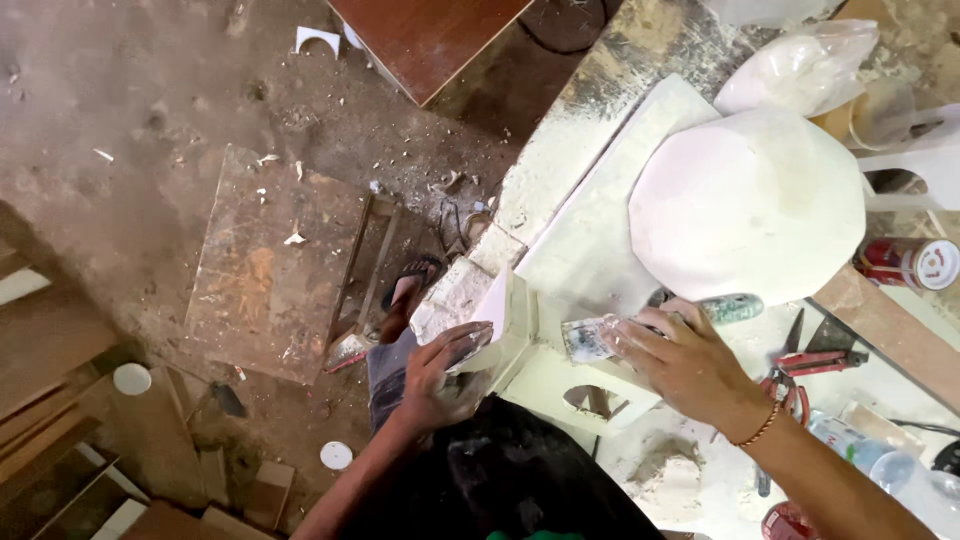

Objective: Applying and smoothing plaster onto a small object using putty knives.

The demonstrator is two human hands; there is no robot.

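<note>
Single head-worn view, looking steeply down and close over the person's own hands at lower centre, dusty workbench (590, 90) filling the right of the frame, dirt floor (120, 120) well below across the left.

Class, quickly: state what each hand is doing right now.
Left hand: closed on the white block's edge.
Right hand: gripping a putty knife by its greenish handle.

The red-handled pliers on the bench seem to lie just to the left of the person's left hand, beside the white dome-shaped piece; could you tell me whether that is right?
Not quite. In the head view the red-handled pliers lie on the bench to the right of the right hand, not left of the left hand. They are indeed near the white dome-shaped piece, just below its lower right edge.
</note>
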